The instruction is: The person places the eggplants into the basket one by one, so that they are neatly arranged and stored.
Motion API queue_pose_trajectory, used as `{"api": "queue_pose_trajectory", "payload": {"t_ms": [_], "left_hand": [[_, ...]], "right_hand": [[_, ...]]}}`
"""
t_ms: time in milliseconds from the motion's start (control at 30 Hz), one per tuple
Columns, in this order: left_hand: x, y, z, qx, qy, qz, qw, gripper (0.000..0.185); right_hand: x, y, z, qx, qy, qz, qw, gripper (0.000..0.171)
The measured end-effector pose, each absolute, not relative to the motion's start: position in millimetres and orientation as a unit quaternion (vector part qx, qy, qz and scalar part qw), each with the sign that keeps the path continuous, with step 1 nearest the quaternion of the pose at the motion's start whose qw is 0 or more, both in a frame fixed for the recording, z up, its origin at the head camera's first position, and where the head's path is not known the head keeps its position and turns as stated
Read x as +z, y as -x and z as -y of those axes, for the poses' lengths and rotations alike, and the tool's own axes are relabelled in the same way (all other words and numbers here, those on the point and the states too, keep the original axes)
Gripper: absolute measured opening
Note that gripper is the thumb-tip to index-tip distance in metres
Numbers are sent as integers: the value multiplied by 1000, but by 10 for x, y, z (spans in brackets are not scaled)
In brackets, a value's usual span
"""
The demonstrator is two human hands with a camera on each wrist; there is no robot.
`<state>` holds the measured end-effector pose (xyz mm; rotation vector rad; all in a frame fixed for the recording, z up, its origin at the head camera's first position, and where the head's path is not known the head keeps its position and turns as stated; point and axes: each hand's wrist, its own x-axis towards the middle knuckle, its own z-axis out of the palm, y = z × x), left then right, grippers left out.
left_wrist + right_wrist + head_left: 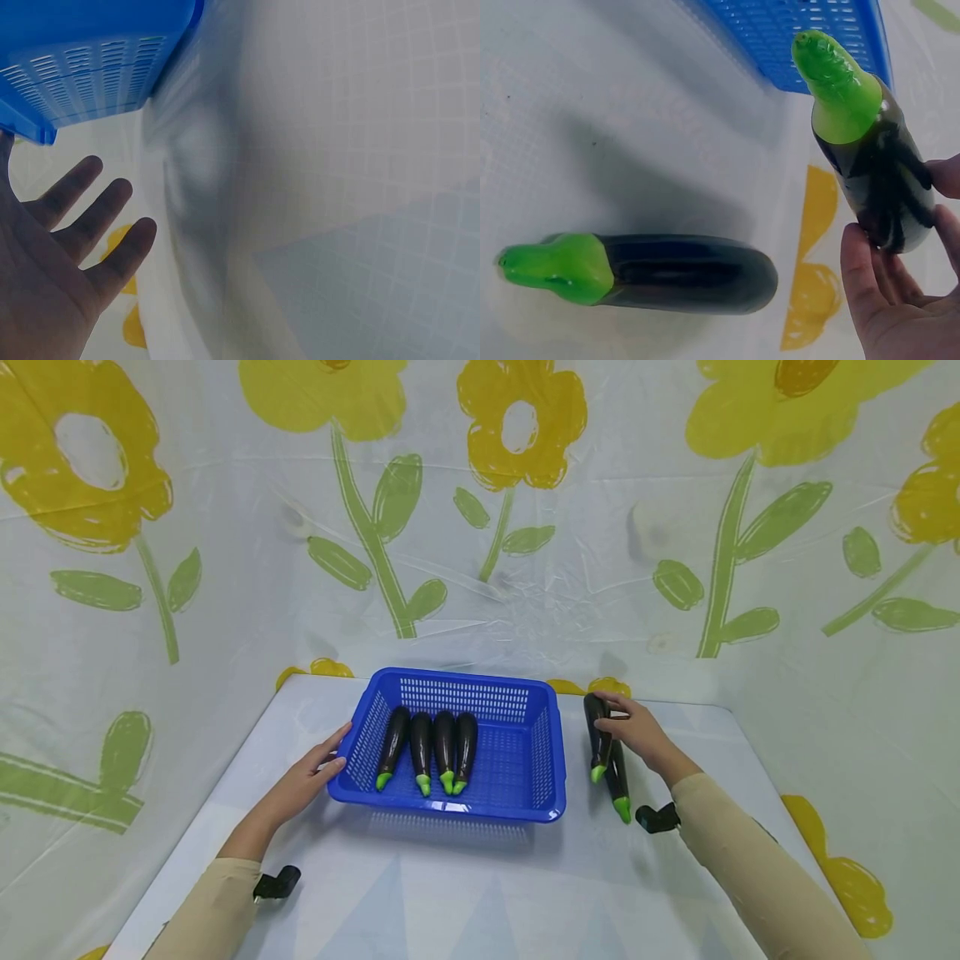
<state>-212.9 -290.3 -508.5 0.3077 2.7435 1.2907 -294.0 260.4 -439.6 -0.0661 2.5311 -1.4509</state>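
Four eggplants [427, 749] lie in the blue basket [525, 781] steadied by the flat left hand [315, 775]; the right hand [637, 727] pinches a fifth eggplant [597, 735] beside it, best lifted level over the rim.

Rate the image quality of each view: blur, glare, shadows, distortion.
Head view: sharp, evenly lit, wide-angle bending at the edges, glare on the glossy blue plastic basket. Left wrist view: smeared by blur, the left hand dark and underexposed. Right wrist view: crisp up close; the dark purple eggplant with a green cap lying on the white table casts a soft shadow, and the right hand holds another eggplant.
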Motion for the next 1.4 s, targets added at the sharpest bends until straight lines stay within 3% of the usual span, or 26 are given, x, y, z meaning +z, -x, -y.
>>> {"api": "queue_pose_trajectory", "payload": {"t_ms": [1400], "left_hand": [[-5088, 2128, 2907, 424, -99, -899, 47, 64]], "right_hand": [[-4266, 3041, -2057, -527, 55, -839, 122, 61]]}}
